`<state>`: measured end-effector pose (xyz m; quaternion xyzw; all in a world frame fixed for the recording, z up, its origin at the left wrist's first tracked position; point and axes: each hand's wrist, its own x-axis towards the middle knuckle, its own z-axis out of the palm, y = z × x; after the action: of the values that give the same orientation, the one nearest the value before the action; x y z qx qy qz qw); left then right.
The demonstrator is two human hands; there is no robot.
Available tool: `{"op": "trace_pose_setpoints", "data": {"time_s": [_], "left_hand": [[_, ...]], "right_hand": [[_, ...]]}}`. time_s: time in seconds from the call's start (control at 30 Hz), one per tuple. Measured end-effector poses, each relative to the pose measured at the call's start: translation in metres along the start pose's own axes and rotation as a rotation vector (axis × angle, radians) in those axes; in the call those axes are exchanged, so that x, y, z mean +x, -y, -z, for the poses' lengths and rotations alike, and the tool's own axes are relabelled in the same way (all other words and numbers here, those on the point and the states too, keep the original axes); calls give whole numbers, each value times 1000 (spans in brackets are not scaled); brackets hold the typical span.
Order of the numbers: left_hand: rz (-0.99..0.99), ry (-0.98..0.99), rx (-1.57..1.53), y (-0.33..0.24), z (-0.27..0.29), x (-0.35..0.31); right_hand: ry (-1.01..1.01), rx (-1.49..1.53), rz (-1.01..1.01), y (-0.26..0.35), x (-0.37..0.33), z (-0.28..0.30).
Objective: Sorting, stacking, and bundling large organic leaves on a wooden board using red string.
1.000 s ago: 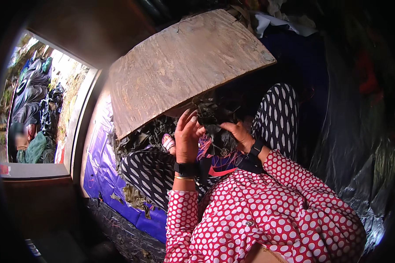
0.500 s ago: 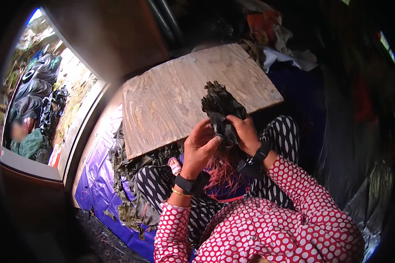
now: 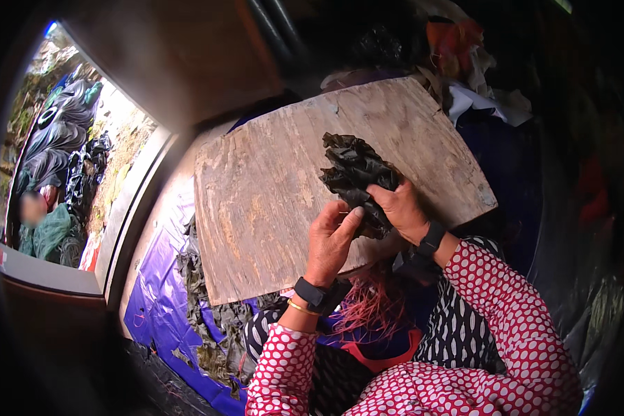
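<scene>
A dark, crinkled, leafy bundle that looks like dried seaweed (image 3: pixel 353 166) is held up over a bare wooden board (image 3: pixel 249 187). My right hand (image 3: pixel 401 208) grips its right side, thumb on top and the fingers partly hidden behind it. At the bundle's lower left edge, the thumb and forefinger of my left hand (image 3: pixel 331 239) pinch close together. What lies between those fingertips is hard to see, but they touch the bundle. Below the board's near edge, thin reddish-pink strings (image 3: pixel 371 305) lie in a tangle between my legs.
More dark leafy pieces (image 3: pixel 215 326) lie on a purple plastic sheet (image 3: pixel 156 291) left of the board. A red and white crumpled bag (image 3: pixel 457 48) sits at the far right. Beyond the doorway at left are dark coiled nets (image 3: pixel 55 132) and a person (image 3: pixel 33 208).
The view has shifted, and more of the board shows. My right hand has moved lower along the bundle's right side, and the bundle looks more spread out. My left hand stays at its lower edge.
</scene>
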<state>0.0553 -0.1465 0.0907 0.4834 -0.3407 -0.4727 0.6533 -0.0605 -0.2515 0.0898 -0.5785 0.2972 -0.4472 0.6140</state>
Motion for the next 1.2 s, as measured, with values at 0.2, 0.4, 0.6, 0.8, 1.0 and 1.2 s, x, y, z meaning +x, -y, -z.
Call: {"op": "trace_pose_setpoints", "data": {"time_s": [0.2, 0.4, 0.6, 0.8, 1.0, 1.2], "left_hand": [[40, -31, -122, -17, 45, 23], [6, -357, -207, -38, 160, 1], [12, -478, -327, -44, 197, -12], [-67, -547, -203, -43, 202, -14], [0, -662, -52, -49, 212, -21], [161, -550, 10, -35, 231, -30]], "right_hand": [[-54, 167, -227, 5, 27, 16], [-194, 142, -152, 29, 50, 68], [-437, -83, -106, 6, 72, 138], [-516, -138, 51, -5, 80, 158], [-430, -378, -91, -17, 75, 187], [-383, -1316, -133, -9, 66, 186]]}}
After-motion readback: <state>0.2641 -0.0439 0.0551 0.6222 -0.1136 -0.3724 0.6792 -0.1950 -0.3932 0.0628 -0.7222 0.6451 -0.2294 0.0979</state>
